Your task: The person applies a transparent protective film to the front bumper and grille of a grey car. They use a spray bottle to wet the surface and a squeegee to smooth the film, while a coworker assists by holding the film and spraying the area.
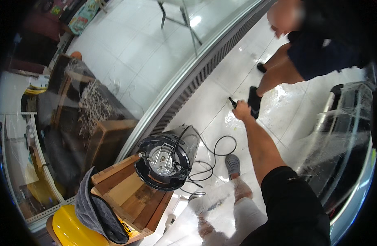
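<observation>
My right hand, on an outstretched arm in a black sleeve, is closed round a short black nozzle-like tool. The tool's dark tip points up and left over the white tiles; its exact kind is too small to tell. Below and left of it stands a steel keg-like tank with a black rim and metal fittings on top. A thin black hose leaves the tank and loops across the floor; no link between hose and tool can be made out. My left hand is outside the picture.
Beside the tank is a wooden crate with a grey cloth and a yellow helmet-like object. A glass partition runs diagonally. Another person stands at upper right. Clear plastic sheeting covers something at right.
</observation>
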`<state>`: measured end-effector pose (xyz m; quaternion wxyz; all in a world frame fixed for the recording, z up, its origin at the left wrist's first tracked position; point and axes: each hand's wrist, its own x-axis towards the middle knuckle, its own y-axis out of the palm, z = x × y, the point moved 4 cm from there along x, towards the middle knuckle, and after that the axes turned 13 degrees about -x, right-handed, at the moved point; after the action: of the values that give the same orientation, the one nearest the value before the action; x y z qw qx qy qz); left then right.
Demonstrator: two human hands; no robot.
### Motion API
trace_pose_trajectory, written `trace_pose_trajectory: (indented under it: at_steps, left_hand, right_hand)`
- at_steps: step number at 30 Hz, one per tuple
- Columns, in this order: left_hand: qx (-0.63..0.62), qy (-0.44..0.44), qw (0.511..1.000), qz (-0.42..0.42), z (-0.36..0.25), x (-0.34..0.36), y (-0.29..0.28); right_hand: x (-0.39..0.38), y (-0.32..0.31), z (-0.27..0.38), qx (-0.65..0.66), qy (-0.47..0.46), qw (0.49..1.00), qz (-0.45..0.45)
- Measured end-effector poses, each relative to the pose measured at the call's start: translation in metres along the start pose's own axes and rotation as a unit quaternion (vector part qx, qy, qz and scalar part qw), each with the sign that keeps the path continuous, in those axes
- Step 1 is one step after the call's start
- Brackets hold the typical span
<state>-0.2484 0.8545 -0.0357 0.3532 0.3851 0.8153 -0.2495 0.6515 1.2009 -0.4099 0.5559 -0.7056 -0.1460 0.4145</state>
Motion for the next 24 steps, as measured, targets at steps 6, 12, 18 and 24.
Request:
trace_pose_trajectory:
  at_steps: [6, 12, 18, 24]
  left_hand:
    - [0.236, 0.066, 0.959, 0.144, -0.017, 0.052, 0.091]
    - [0.315, 0.180, 0.843, 0.398, -0.066, 0.028, 0.192]
    - [0.350, 0.216, 0.760, 0.503, -0.102, -0.019, 0.195]
    - [0.381, 0.225, 0.725, 0.527, -0.103, -0.040, 0.170]
  right_hand:
    - [-0.125, -0.174, -0.009, 0.579, -0.005, 0.815, 0.021]
    - [-0.504, -0.413, -0.042, 0.814, -0.058, 0.570, -0.095]
    - [-0.818, -0.503, -0.103, 0.547, -0.104, 0.555, -0.618]
    - [-0.912, -0.437, -0.196, 0.540, 0.159, 0.660, -0.499]
